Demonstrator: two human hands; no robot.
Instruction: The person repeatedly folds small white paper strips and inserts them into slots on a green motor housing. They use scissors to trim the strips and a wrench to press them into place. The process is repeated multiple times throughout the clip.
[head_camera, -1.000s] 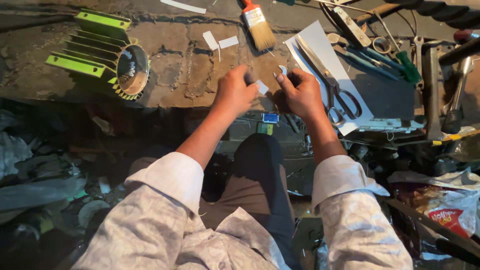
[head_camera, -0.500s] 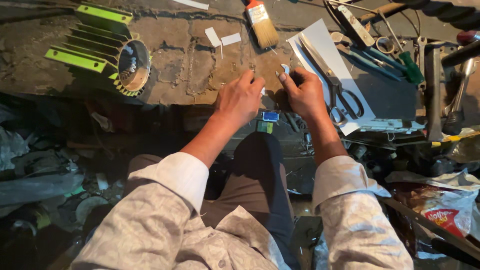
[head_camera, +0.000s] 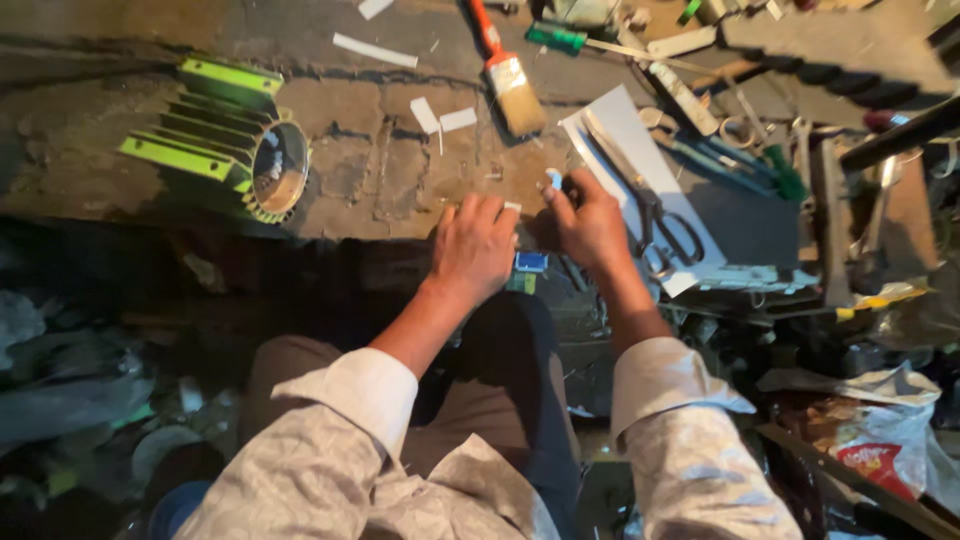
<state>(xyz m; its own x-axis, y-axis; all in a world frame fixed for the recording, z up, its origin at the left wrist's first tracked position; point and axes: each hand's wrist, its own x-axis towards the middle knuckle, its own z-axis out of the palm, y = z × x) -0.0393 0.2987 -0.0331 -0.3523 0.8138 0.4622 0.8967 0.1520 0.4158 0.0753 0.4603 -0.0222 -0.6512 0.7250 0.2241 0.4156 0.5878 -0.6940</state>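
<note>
Both hands (head_camera: 478, 245) (head_camera: 590, 222) pinch white strip (head_camera: 553, 179) nr scissors (head_camera: 650, 210).

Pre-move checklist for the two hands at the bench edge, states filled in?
1. Left hand flat on the bench edge: ok.
2. Right hand pinching a small pale piece: ok.
3. What the left hand covers: cannot tell.
4. Scissors beside the right hand, on the white sheet: ok.
5. Paintbrush apart from both hands: ok.
6. Bench free of loose tools and paper strips: not ok.

Beyond my fingers, the bench (head_camera: 380, 170) carries a brush (head_camera: 508, 78), scissors (head_camera: 645, 205) and a green housing (head_camera: 225, 140).
</note>
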